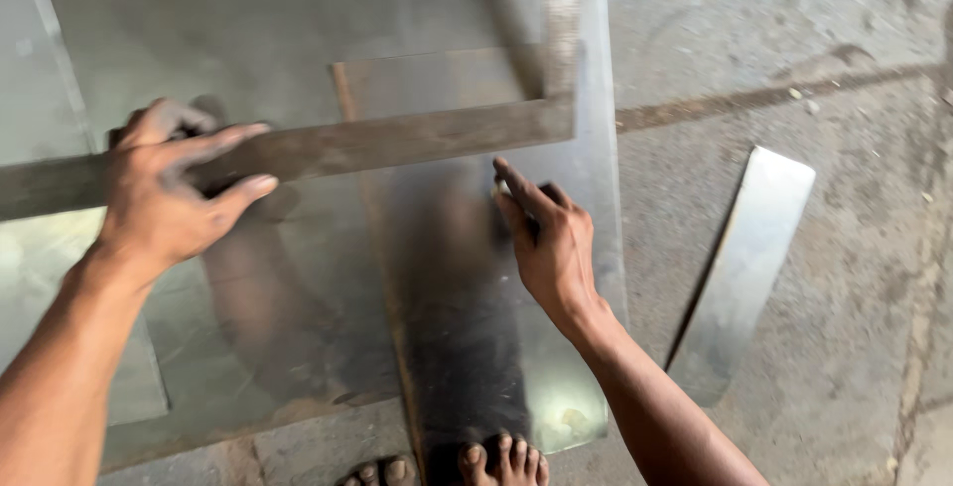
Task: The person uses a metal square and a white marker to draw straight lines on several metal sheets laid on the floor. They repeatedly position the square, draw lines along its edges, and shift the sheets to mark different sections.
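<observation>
A large shiny metal sheet (298,9) lies flat on the concrete floor. Across it rests a big steel framing square (417,138), its long arm running left to right and its short arm pointing away at the right. My left hand (174,183) presses down on the long arm with fingers spread. My right hand (546,233) is just below the square's edge, fingers pinched around a small marking tool whose tip touches the sheet; the tool is mostly hidden.
A narrow cut strip of sheet metal (745,268) lies on the floor to the right. My bare toes (501,461) stand on the sheet's near edge. A dark line (774,97) crosses the concrete floor at right.
</observation>
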